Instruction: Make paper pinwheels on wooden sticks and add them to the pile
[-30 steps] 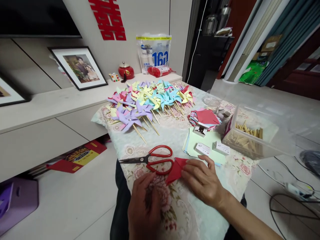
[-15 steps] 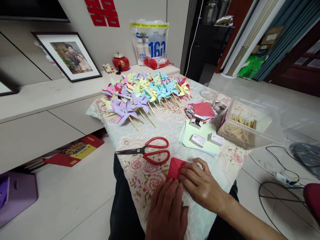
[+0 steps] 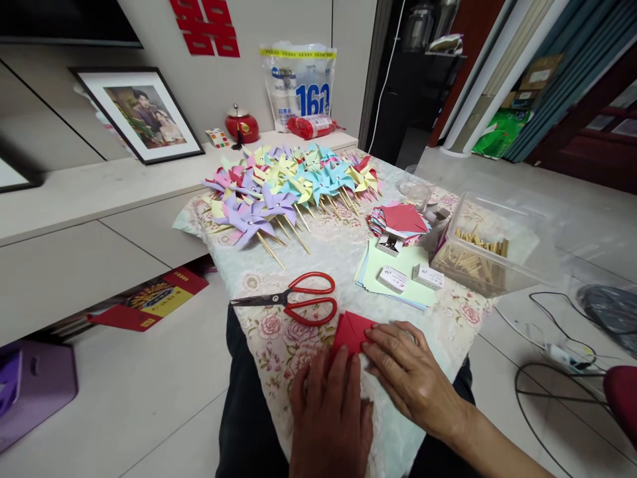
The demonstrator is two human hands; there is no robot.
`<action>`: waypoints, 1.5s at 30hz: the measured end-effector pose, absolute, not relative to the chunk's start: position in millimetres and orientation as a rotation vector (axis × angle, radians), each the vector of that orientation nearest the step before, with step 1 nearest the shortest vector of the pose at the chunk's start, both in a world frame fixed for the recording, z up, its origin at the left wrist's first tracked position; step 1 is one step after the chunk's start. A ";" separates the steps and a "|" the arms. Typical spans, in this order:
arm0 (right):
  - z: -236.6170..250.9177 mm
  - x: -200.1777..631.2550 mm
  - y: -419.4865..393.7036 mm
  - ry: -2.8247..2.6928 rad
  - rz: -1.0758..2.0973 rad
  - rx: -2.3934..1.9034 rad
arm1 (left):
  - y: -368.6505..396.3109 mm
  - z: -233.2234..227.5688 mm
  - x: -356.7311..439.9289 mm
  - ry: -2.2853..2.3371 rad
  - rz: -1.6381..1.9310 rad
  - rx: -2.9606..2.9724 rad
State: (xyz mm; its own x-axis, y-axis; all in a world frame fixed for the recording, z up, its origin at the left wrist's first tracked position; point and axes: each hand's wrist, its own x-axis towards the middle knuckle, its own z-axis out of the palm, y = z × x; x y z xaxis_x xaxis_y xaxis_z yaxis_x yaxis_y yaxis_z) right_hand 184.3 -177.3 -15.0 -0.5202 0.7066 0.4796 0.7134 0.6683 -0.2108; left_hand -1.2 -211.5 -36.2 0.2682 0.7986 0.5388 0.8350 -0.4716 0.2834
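Note:
A folded piece of red paper [image 3: 350,332] lies on the flowered tablecloth [image 3: 271,362], with a diagonal crease line showing on it. My left hand [image 3: 331,405] rests on its near edge, fingers stretched out flat. On the paper's right side lies my right hand [image 3: 415,382], its fingers also extended and pressing down; the thumb is hidden. Just beyond the paper, to the left, are scissors [image 3: 277,299] with red handles, their blades pointing left.
Many paper pinwheels [image 3: 271,206] on sticks cover the far side. At right are a stack of coloured paper squares [image 3: 404,218], green sheets [image 3: 371,269] bearing small white boxes [image 3: 393,279], and a clear plastic bin [image 3: 512,282] with short wooden sticks.
My right hand has slid slightly right and toward me, its fingers now flatter. More of the red paper shows, and my left fingers have drawn back a little.

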 end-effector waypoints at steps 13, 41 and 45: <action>-14.5 180.8 -154.1 -2.254 0.165 -1.222 | -211.6 -44.5 1.0 -1.584 -1.120 -2.426; -16.1 187.3 -163.8 -2.172 0.312 -1.185 | -194.0 -25.1 -26.2 -1.836 -1.369 -2.524; -15.6 188.6 -162.4 -2.132 0.376 -1.175 | -187.5 -25.9 -20.5 -1.849 -1.341 -2.528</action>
State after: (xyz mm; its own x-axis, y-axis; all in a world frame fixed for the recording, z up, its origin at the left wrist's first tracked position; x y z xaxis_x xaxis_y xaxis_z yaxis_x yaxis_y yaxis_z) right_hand 188.6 -162.4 -15.6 -0.3738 0.8300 0.4139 0.6383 0.5540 -0.5345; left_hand -20.5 -187.5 -25.9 0.1166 0.8944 0.4317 0.6879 -0.3863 0.6145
